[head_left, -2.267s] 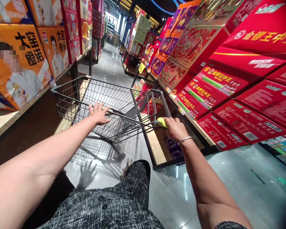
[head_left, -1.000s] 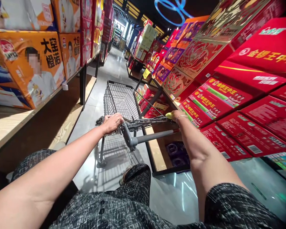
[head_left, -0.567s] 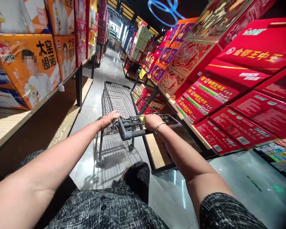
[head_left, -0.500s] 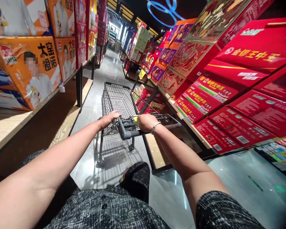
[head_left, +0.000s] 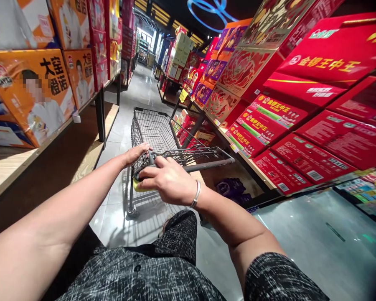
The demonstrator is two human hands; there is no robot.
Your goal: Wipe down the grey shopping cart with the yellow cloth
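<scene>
A grey wire shopping cart point(head_left: 156, 129) stands in front of me, tilted in the picture, its basket pointing down the aisle. My left hand point(head_left: 138, 154) is closed on the left end of the cart's handle frame. Over the near left corner of the handle bar point(head_left: 207, 165) lies my right hand point(head_left: 169, 179), a silver bracelet on its wrist. Its fingers are bent around a yellow cloth point(head_left: 140, 185), pressed to the bar and mostly hidden beneath them. No goods show in the visible part of the basket.
Orange drink cartons point(head_left: 34, 92) fill the wood-topped shelf point(head_left: 21, 167) on the left. Red gift boxes point(head_left: 319, 62) are stacked along the right, close to the cart. Purple bags point(head_left: 233, 188) lie under the right shelf. A grey tiled aisle point(head_left: 144, 83) runs ahead.
My right hand has slid left along the handle bar to its left corner, with the yellow cloth under its fingers. My left hand stays on the cart. The view has shifted slightly.
</scene>
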